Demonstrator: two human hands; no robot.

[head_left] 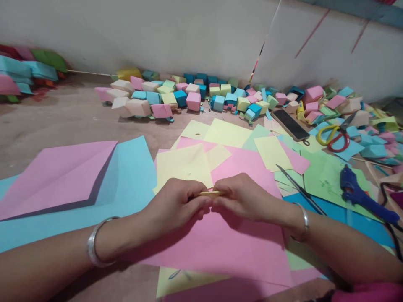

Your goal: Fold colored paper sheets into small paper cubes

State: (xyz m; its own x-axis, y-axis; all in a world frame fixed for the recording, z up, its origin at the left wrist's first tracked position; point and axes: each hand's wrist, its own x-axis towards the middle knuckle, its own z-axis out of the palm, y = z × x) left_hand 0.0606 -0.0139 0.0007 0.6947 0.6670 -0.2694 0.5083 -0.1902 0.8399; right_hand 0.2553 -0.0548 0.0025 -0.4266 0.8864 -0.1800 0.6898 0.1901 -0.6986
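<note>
My left hand (pixel 176 205) and my right hand (pixel 244 197) meet over a large pink sheet (pixel 220 239) at the middle of the view. Both pinch a small folded piece of yellow paper (pixel 211 193) between thumbs and fingertips; only a thin edge of it shows. Each wrist wears a silver bangle. Loose yellow squares (pixel 182 165) lie just beyond my fingers.
Large pink (pixel 56 176) and blue (pixel 132 167) sheets lie at the left. Many folded paper cubes (pixel 193 100) line the wall. At the right lie a phone (pixel 289 124), yellow and red scissors (pixel 333 136), a blue glue gun (pixel 362 195) and long dark scissors (pixel 299 188).
</note>
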